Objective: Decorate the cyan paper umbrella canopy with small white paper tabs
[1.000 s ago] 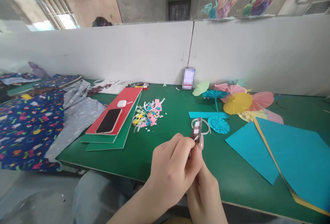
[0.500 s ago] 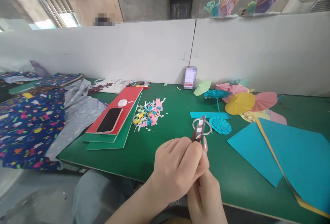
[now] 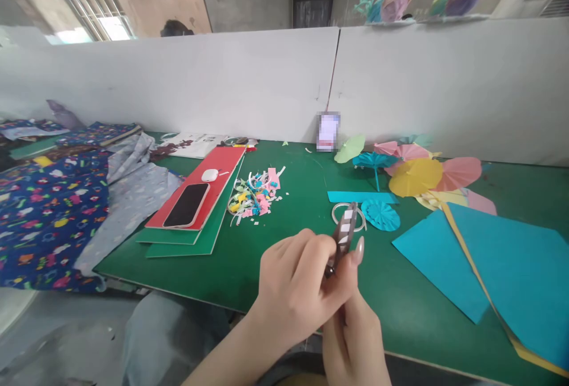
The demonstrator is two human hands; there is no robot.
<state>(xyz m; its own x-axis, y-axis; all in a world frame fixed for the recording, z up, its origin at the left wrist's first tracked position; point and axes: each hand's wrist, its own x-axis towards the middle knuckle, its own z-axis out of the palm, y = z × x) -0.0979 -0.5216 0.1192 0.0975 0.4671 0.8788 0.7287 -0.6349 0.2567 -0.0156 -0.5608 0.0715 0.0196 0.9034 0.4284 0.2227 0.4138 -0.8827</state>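
Observation:
My left hand (image 3: 296,282) is closed around a narrow dark brown strip with white patches (image 3: 345,229), whose exact kind I cannot make out. Its thumb, with a long glossy nail, lies along the strip's right side. Below it my right hand (image 3: 358,321) is closed too, gripping the strip's lower end; most of its fingers are hidden behind the left hand. The far end of the strip points away from me, over a white coiled cord (image 3: 336,214). Just right of that lies a pleated blue paper disc (image 3: 381,214), with a blue paper strip (image 3: 362,197) behind it.
Paper umbrellas (image 3: 415,177) stand or lie at back right, near large blue sheets (image 3: 511,267). Paper scraps (image 3: 258,196) form a pile left of centre. A phone (image 3: 186,205) and white case (image 3: 210,175) rest on a red board (image 3: 222,163). Another phone (image 3: 328,131) leans against the partition (image 3: 200,89).
My left hand has shifted slightly left and its fingers have loosened, showing more of the dark strip. The thumb has slid out to the strip's right side. The view has shifted slightly.

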